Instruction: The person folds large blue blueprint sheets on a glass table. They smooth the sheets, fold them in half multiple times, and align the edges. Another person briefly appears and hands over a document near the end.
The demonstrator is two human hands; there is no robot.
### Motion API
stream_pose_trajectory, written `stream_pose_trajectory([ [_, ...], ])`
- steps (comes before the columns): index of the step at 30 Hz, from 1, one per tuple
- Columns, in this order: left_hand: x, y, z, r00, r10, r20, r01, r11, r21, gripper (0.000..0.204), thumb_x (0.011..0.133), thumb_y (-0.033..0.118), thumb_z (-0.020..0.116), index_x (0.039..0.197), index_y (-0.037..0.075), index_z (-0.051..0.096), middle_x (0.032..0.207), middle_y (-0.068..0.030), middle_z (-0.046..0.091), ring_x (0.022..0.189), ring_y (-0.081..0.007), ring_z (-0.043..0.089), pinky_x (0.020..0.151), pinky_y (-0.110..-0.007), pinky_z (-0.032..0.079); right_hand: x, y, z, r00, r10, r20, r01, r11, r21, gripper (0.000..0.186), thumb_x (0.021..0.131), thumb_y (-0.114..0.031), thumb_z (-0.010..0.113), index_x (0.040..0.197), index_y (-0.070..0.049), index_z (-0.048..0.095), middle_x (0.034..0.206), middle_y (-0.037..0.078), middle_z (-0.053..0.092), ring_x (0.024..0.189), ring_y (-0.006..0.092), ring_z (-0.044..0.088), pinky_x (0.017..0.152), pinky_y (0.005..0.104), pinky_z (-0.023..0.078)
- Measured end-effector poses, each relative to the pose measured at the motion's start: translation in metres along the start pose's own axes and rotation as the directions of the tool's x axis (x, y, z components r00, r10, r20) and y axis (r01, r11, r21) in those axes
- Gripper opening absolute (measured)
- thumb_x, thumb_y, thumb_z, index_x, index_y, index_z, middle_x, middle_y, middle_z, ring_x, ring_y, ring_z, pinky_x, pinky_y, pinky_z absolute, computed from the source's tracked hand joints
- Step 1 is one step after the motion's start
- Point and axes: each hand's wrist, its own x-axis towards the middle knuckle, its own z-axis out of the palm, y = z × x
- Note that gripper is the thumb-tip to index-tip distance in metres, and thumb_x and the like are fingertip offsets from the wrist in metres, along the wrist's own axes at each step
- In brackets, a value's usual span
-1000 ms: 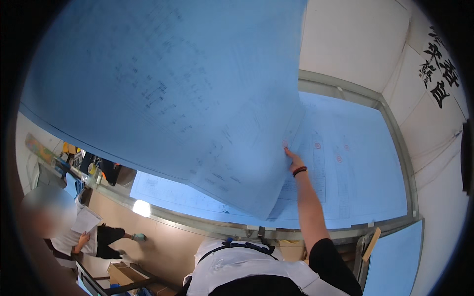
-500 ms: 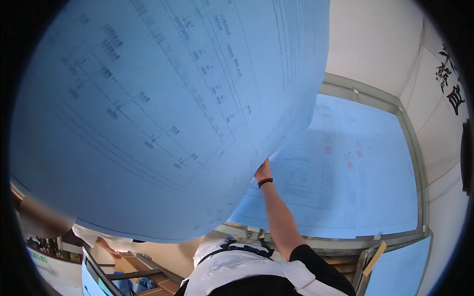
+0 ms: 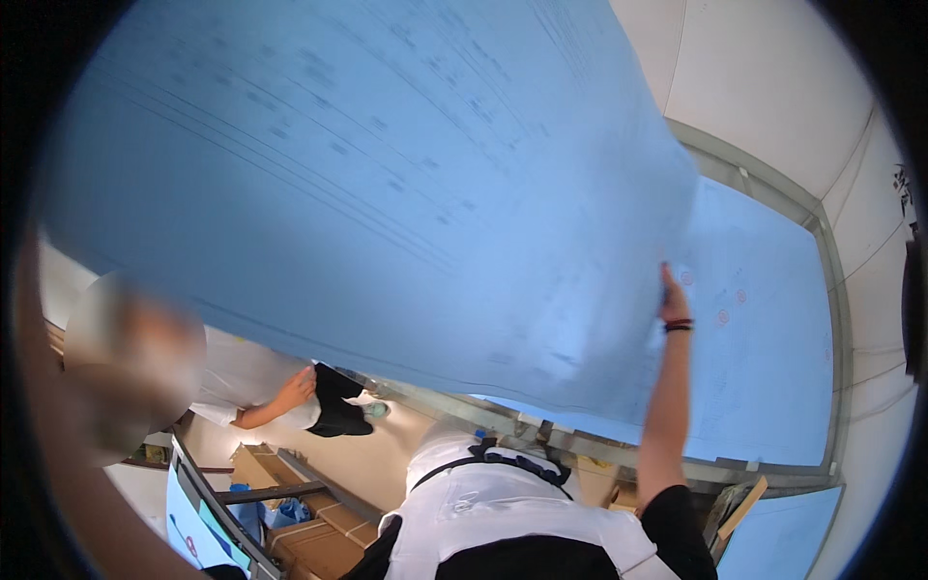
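Note:
A large blue printed drawing sheet (image 3: 387, 213) with lines and small text fills the upper left, raised and slightly blurred. My right hand (image 3: 675, 302) grips its right edge, its fingers partly hidden by the sheet. Beneath and to the right, a second blue sheet with red round stamps (image 3: 773, 387) lies flat on a framed table. A blurred forearm (image 3: 82, 498), apparently my left, rises along the left rim; my left hand does not show.
At the left stands a co-worker in a white top; that person's hand (image 3: 298, 387) is by the raised sheet's lower edge. Cardboard boxes (image 3: 319, 546) and a screen (image 3: 193, 527) are at lower left. The table's metal frame (image 3: 833, 319) runs along the pale wall (image 3: 773, 77).
My right hand has moved right, and the raised sheet's right edge has swung over with it. The co-worker's hand now shows higher, by the sheet's lower edge. A forearm appears at the left rim.

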Motion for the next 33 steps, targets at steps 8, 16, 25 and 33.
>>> stream_pose_trajectory([
  [8, -0.079, -0.009, 0.244, 0.909, -0.107, 0.402, 0.307, 0.825, -0.475, 0.065, 0.075, 0.056, 0.068, 0.095, -0.006, 0.066, 0.080, -0.0140, 0.068, 0.068, -0.0202, 0.067, 0.065, -0.033, 0.055, -0.176, -0.236, -0.041, 0.983, 0.084, -0.164, -0.131, 0.943, -0.305, 0.050, 0.084, -0.026, 0.069, 0.121, 0.005, 0.055, 0.114, 0.012, 0.061, 0.101, 0.0200, 0.059, 0.088, 0.0313, 0.048],
  [16, -0.267, 0.159, 0.468, 0.589, -0.111, 0.801, 0.780, 0.339, -0.526, 0.050, 0.067, 0.036, 0.082, 0.090, -0.006, 0.069, 0.088, -0.0153, 0.069, 0.076, -0.0214, 0.067, 0.070, -0.033, 0.052, -0.207, -0.239, -0.075, 0.860, -0.064, -0.506, -0.351, 0.646, -0.678, 0.051, 0.079, -0.031, 0.073, 0.112, 0.006, 0.060, 0.104, 0.013, 0.064, 0.089, 0.0208, 0.062, 0.079, 0.0326, 0.050],
  [25, -0.394, 0.226, 0.552, 0.395, -0.011, 0.919, 0.912, 0.122, -0.391, 0.047, 0.073, 0.035, 0.078, 0.098, -0.003, 0.067, 0.090, -0.0126, 0.069, 0.079, -0.0214, 0.065, 0.073, -0.034, 0.051, -0.193, -0.206, -0.148, 0.843, 0.016, -0.538, -0.482, 0.467, -0.741, 0.067, 0.077, -0.038, 0.073, 0.127, 0.000, 0.051, 0.119, 0.014, 0.057, 0.106, 0.0250, 0.055, 0.089, 0.0351, 0.044],
  [33, -0.400, 0.258, 0.531, 0.603, -0.173, 0.779, 0.731, 0.510, -0.452, 0.068, 0.078, 0.026, 0.072, 0.131, -0.002, 0.041, 0.108, -0.0219, 0.061, 0.098, -0.0348, 0.059, 0.084, -0.039, 0.048, -0.285, -0.099, -0.250, 0.752, -0.558, -0.352, -0.272, 0.225, -0.936, 0.058, 0.089, -0.017, 0.062, 0.142, -0.014, 0.037, 0.141, 0.016, 0.039, 0.127, 0.0279, 0.040, 0.100, 0.0390, 0.037],
])
